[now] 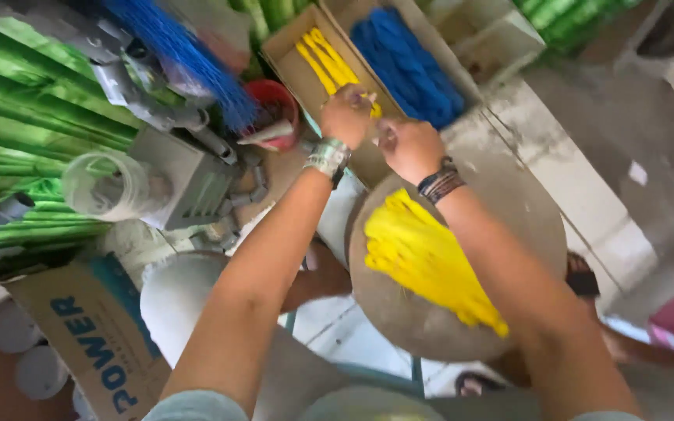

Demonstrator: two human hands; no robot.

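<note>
A small bunch of yellow strips (370, 107) sits pinched between the two hands, just above the near edge of an open cardboard box (294, 74) that holds more yellow strips (325, 61) laid lengthwise. The left hand (346, 115) is curled into a loose fist around the bunch, fingers closed on it, a silver band at the wrist; the right hand (409, 146) meets it from the other side with its fingertips drawn together at the same spot, though blur hides exactly how much of the bunch it grips, and a dark beaded bracelet circles that wrist. Under the right forearm lies a round grey board (524, 226) — on it a spread heap of yellow fibres (423, 261) runs diagonally toward the person. Beside the yellow box, a second cardboard box (462, 93) is filled with blue fibres (409, 66). To the left of the hands stand a red bowl (278, 105), a grey machine block (185, 175) with a clear plastic cup (107, 185) against it, and a blue bristle bundle (189, 54) above. Glossy green rods (25, 140) are stacked along the far left — a printed cardboard carton (91, 335) lies below them.
</note>
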